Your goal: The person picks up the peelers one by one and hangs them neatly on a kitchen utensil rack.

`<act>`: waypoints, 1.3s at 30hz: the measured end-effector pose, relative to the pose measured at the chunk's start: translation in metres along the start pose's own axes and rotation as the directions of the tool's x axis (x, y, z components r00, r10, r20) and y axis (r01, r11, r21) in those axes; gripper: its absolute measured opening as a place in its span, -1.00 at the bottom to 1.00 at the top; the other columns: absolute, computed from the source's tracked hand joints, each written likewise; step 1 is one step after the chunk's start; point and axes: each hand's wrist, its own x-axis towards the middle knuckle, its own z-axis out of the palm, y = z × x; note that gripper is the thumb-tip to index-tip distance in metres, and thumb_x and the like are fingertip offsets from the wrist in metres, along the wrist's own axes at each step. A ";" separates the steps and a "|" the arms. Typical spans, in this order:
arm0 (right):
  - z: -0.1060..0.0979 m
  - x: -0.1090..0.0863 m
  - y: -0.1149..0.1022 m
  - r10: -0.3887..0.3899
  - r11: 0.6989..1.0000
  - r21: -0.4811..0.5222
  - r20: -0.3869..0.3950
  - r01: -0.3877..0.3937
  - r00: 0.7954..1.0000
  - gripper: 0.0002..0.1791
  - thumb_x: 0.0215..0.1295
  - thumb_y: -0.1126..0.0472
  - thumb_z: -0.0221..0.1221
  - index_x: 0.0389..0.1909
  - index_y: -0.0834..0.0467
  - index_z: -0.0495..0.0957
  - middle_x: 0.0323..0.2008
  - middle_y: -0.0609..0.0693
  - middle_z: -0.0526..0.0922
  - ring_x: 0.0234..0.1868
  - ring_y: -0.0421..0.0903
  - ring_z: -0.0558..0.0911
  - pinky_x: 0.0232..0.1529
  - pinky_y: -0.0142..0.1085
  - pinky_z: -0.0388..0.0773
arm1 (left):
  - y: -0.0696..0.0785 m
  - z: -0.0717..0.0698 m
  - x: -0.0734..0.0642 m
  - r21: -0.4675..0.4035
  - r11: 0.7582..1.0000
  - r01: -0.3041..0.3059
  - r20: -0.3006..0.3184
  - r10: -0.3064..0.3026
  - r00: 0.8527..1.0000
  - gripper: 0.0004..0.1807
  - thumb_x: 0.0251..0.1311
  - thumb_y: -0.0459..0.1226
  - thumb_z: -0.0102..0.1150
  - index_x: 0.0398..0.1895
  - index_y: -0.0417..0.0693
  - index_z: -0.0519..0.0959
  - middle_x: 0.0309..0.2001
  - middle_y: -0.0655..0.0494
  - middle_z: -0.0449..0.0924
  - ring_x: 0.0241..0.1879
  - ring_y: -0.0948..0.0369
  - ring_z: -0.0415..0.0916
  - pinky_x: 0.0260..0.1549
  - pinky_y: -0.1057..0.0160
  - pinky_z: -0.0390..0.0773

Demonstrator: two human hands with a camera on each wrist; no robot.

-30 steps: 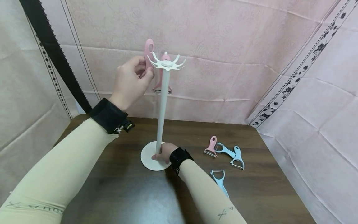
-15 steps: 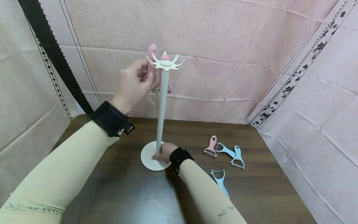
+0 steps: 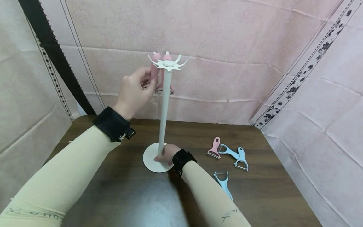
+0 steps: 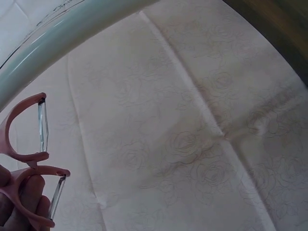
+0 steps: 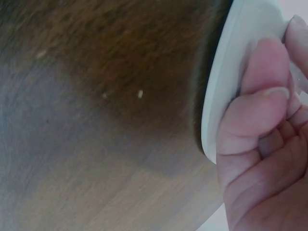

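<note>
A white stand [image 3: 164, 110] with curved hooks at its top stands upright on the table. My left hand [image 3: 131, 91] pinches a pink peeler [image 3: 154, 72], whose handle end is at one of the left hooks, a hook tip showing above it. A second pink peeler [image 3: 167, 57] hangs from the neighbouring hook, blade down behind the pole. In the left wrist view the blade ends of the held peeler [image 4: 50, 169] and the hanging peeler [image 4: 6, 132] are side by side. My right hand [image 3: 169, 153] grips the foot of the pole, fingers resting on the round base [image 5: 224, 82].
To the right on the brown table [image 3: 272, 189] lie a pink peeler [image 3: 216, 144] and two blue peelers [image 3: 229, 152] [image 3: 241, 155], close together. Another blue peeler [image 3: 223, 183] lies nearer, partly behind my right forearm. A pale patterned cloth [image 3: 212, 88] hangs behind the table.
My left hand has lowered the pink peeler and moved it slightly right, bringing its handle from above the hooks down to one of them. My right hand has stayed at the base.
</note>
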 end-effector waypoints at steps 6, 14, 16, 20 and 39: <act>0.000 0.002 0.002 0.014 1.000 0.003 -0.007 -0.014 1.000 -0.63 0.08 -0.09 0.39 -0.41 0.12 0.57 -0.55 -0.06 0.60 -0.63 -0.09 0.54 -0.57 -0.28 0.46 | -0.001 0.002 -0.003 -0.005 1.000 -0.007 0.015 0.007 1.000 -0.81 0.33 -0.30 0.10 -0.09 -0.23 0.52 -0.19 0.00 0.70 -0.21 0.24 0.66 -0.14 0.26 0.57; -0.001 0.002 0.004 0.033 0.999 0.017 -0.013 -0.033 0.999 -0.62 0.06 -0.11 0.40 -0.42 0.11 0.57 -0.57 -0.05 0.60 -0.63 -0.08 0.54 -0.56 -0.26 0.45 | 0.001 0.008 -0.004 -0.012 1.000 -0.004 0.039 0.005 0.999 -0.82 0.34 -0.29 0.11 -0.12 -0.24 0.50 -0.17 -0.02 0.70 -0.27 0.22 0.65 -0.17 0.24 0.58; -0.001 0.002 0.004 0.028 1.000 0.014 -0.016 -0.028 0.999 -0.62 0.06 -0.11 0.40 -0.44 0.11 0.56 -0.56 -0.05 0.60 -0.63 -0.08 0.54 -0.56 -0.26 0.46 | 0.001 0.009 -0.004 -0.012 1.000 -0.005 0.040 0.005 0.999 -0.83 0.34 -0.29 0.11 -0.12 -0.24 0.50 -0.17 -0.02 0.70 -0.29 0.21 0.65 -0.17 0.23 0.58; -0.001 0.001 0.004 0.024 1.000 0.002 -0.014 -0.024 1.000 -0.62 0.07 -0.11 0.40 -0.45 0.12 0.56 -0.55 -0.06 0.60 -0.62 -0.09 0.55 -0.55 -0.27 0.46 | 0.001 0.009 -0.005 -0.009 1.000 -0.007 0.046 0.007 0.999 -0.83 0.35 -0.29 0.11 -0.13 -0.24 0.48 -0.16 -0.03 0.70 -0.27 0.20 0.65 -0.16 0.23 0.58; 0.002 0.002 0.003 0.009 1.000 0.003 -0.005 -0.009 1.000 -0.65 0.07 -0.10 0.40 -0.43 0.10 0.58 -0.56 -0.06 0.59 -0.65 -0.11 0.53 -0.58 -0.28 0.44 | -0.009 -0.013 -0.021 0.011 0.999 -0.041 0.154 0.038 0.987 -0.63 0.33 -0.12 0.11 0.10 -0.11 0.48 0.05 0.00 0.61 0.07 0.15 0.54 0.02 0.09 0.49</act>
